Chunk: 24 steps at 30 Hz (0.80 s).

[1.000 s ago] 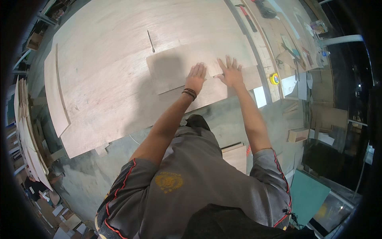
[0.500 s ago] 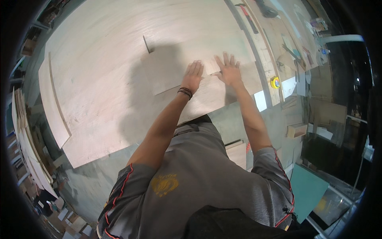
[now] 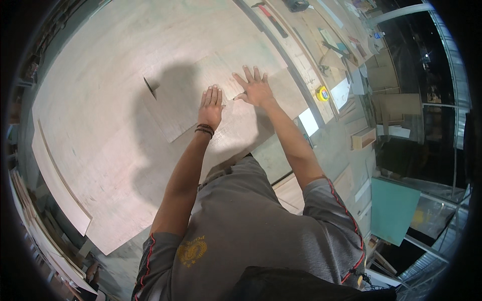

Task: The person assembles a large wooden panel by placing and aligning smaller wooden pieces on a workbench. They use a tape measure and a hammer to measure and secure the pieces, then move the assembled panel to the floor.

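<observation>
Both hands lie flat, palms down, on a pale rectangular plywood panel [image 3: 201, 95] that rests on a much larger pale plywood sheet [image 3: 100, 125] covering the workbench. Left hand [image 3: 212, 106]: fully open, fingers straight and held close together, pointing away from the person, gripping nothing; a dark beaded band circles the wrist. Right hand [image 3: 257, 89]: also fully open, fingers spread apart, thumb out toward the left hand, holding nothing and pressed on the same panel just beside the left hand.

Panel condition: light, unfinished wood with faint grain, thin, lying flat and skewed relative to the big sheet's edges. Its near-left corner juts toward the person; its right end reaches toward the sheet's right edge. The person's shadow covers the left half of the panel.

A thin dark saw blade [image 3: 149, 86] stands up through the large sheet just beyond the panel's left end, close to it; whether they touch cannot be told.

To the right, well apart from the hands, a yellow round tape measure [image 3: 322, 93] sits on a cluttered bench strip. A red-handled tool [image 3: 271, 19] lies farther off near the top edge
</observation>
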Tool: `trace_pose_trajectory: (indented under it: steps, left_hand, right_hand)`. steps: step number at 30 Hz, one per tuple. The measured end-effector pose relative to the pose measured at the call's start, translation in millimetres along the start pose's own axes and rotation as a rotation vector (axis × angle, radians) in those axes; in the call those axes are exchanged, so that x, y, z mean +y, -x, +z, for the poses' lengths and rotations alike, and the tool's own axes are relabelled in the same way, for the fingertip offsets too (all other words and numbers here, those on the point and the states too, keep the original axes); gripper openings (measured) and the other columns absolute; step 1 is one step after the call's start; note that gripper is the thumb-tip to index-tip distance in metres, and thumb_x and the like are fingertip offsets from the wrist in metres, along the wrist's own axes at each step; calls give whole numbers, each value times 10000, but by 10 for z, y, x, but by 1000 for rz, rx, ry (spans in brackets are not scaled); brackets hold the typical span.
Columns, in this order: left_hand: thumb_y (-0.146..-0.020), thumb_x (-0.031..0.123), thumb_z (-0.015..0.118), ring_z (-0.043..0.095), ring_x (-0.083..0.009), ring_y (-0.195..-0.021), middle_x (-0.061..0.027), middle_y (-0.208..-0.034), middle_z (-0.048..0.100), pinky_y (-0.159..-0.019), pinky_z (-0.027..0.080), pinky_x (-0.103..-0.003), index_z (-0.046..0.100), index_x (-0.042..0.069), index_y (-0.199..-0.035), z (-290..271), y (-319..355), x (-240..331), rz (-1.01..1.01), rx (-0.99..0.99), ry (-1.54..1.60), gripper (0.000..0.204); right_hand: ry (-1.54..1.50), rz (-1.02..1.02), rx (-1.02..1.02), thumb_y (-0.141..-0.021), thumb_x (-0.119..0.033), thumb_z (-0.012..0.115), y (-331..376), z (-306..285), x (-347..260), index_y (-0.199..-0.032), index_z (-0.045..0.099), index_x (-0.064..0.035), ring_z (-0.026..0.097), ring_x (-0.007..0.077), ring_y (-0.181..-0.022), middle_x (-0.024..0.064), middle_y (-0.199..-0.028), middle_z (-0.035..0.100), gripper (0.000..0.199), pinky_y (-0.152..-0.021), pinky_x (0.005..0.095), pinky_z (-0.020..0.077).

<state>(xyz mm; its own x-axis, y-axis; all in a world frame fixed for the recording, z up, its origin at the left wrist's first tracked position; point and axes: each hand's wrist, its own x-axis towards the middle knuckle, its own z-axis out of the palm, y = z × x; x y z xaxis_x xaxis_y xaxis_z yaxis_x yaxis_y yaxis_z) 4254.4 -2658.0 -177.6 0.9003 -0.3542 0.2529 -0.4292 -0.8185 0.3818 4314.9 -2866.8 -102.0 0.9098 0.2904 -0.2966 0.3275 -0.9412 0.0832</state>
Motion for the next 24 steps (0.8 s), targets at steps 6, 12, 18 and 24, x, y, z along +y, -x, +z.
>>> trace_pose_trajectory:
  steps: [6,12,18,24]
  left_hand:
    - [-905,258,627,298,-349,-1453,-182,-1556,346,-1209,243,-471,403,15,-1464,-73,-176,-182,-16,1,-11,650]
    - [-896,264,638,317,-333,-1443,-176,-1548,358,-1206,252,-466,418,16,-1452,7,-229,-336,-67,0,-42,648]
    - [-852,150,611,383,-328,-1391,-176,-1460,453,-1181,290,-457,506,-2,-1360,-66,-432,-470,-41,127,-99,541]
    - [-891,182,588,358,-308,-1418,-163,-1499,426,-1188,286,-432,460,-3,-1406,-111,-694,-665,-112,49,-248,562]
  right_hand:
    - [17,-4,27,-808,-710,586,-277,-39,-42,-1567,156,-407,111,437,-1497,94,-1659,93,924,-1146,687,188]
    - [68,-40,95,-808,-723,572,-511,121,-69,-1572,165,-377,146,457,-1485,115,-1655,111,932,-1133,695,204]
    - [88,-34,54,-816,-733,544,-759,-21,-126,-1572,137,-400,151,461,-1482,116,-1654,108,921,-1119,703,229]
    - [102,-80,98,-832,-733,525,-1099,-119,-150,-1571,161,-382,181,478,-1467,129,-1646,135,895,-1093,706,275]
